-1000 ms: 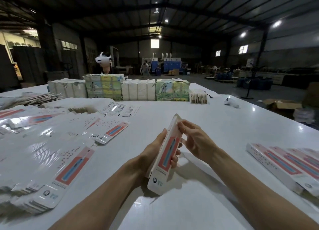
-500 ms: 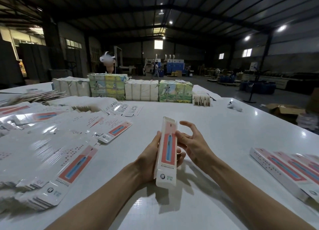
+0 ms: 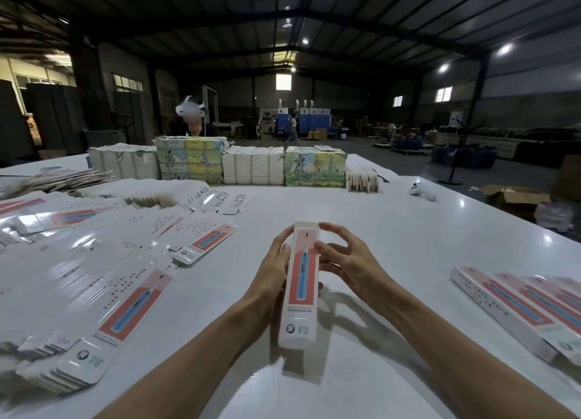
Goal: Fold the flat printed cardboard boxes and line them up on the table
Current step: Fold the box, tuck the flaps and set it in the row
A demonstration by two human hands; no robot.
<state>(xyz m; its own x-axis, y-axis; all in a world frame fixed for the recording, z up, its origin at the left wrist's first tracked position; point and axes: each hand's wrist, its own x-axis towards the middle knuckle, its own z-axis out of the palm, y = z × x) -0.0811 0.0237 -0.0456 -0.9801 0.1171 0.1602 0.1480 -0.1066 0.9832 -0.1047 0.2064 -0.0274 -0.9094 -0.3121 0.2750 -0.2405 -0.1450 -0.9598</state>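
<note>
The folded box (image 3: 300,280) is held over the centre of the worktop (image 3: 393,230), printed face up, between both hands. The left hand (image 3: 272,274) grips its left side, fingers (image 3: 283,239) pressed together along the edge. The right hand (image 3: 349,261) holds the upper right edge with curled, spread fingers (image 3: 333,228). Flat boxes (image 3: 94,277) lie heaped at left, and a row of folded boxes (image 3: 518,305) lies at right.

- A glossy white counter (image 3: 393,230) fills the foreground.
- Dark metal roof beams (image 3: 301,19) span the hall, with 2 bright ceiling lamps (image 3: 504,49) at right.
- A lit window (image 3: 283,82) sits high in the far wall (image 3: 345,91).
- Blue machines (image 3: 303,119) stand on the grey floor (image 3: 361,148).
- An open brown carton (image 3: 512,195) lies right of the counter.
</note>
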